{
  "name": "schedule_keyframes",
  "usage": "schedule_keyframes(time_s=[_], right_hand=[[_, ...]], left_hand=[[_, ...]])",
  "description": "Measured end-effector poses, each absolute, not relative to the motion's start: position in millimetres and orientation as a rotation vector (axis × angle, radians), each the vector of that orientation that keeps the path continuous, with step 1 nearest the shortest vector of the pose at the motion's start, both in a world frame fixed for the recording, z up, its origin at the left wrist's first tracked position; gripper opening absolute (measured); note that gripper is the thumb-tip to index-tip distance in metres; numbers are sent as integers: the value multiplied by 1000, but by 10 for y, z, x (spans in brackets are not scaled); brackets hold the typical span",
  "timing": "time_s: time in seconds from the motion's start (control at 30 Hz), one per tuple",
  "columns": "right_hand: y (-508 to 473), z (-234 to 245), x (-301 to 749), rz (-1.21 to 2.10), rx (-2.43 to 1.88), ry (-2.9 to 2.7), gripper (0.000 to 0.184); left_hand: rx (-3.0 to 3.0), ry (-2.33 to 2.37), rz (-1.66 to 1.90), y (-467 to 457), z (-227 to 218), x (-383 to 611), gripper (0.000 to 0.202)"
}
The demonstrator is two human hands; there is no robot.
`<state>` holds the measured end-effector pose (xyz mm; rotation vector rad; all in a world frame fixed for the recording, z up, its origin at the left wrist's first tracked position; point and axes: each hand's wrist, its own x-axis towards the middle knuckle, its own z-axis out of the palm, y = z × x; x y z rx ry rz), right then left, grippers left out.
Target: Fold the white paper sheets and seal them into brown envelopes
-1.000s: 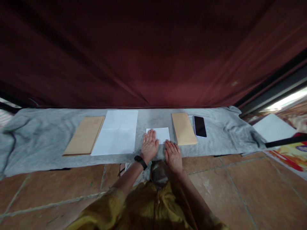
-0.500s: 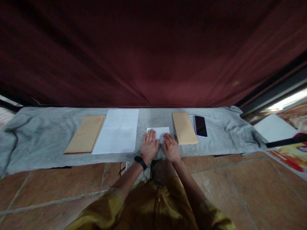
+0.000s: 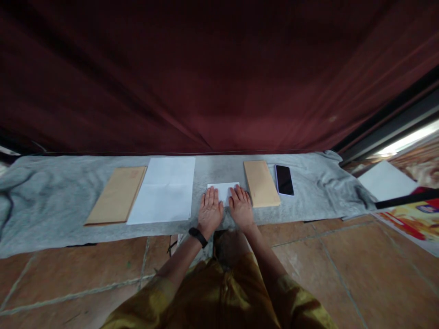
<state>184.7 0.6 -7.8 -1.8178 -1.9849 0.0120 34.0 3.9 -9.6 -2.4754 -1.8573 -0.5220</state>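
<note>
Together, hands (image 3: 210, 214) (image 3: 241, 212) (flat), small paper (image 3: 224, 194) beneath

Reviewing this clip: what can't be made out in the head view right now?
- Head view: the near corners of the small white paper, covered by the left hand and right hand.
- Head view: print on the far-left brown envelope, too small and blurred to read.
- Head view: whatever lies beneath the large white sheet, which covers it.
- Head view: the rest of the colourful poster, cut off by the right edge.
</note>
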Motion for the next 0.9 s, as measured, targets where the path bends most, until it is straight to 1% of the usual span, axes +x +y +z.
schedule_keyframes(time_s=[0.47, 0.9], right_hand=[[36, -105, 1839, -33, -1861, -1982, 46], [38, -128, 1829, -53, -1860, -1967, 46]], left_hand=[[-2470, -1904, -568, -35, -41, 254, 57], [-2518, -1889, -596, -37, -100, 101, 54]])
